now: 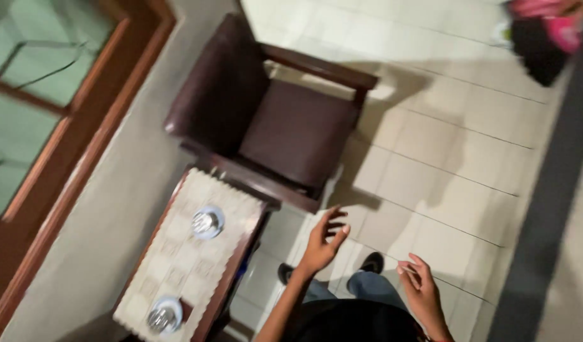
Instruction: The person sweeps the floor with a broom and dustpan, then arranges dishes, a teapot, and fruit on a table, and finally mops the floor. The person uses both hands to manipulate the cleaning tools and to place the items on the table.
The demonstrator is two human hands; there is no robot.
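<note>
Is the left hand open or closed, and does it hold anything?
Open and empty. The left hand has its fingers spread, with only floor tiles behind it, between the side table and the armchair.

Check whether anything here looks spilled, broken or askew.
Nothing stands out. The armchair stands upright by the wall, and both glasses sit upright on the side table. The picture is blurred, so fine damage can't be judged.

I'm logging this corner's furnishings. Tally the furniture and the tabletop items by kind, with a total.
Armchair, dark brown upholstered: 1
Side table with cream patterned cloth: 1
Glass on a blue saucer: 2, far one and near one
Total: 4
Both hands, left and right, hang empty beside the table.
</note>
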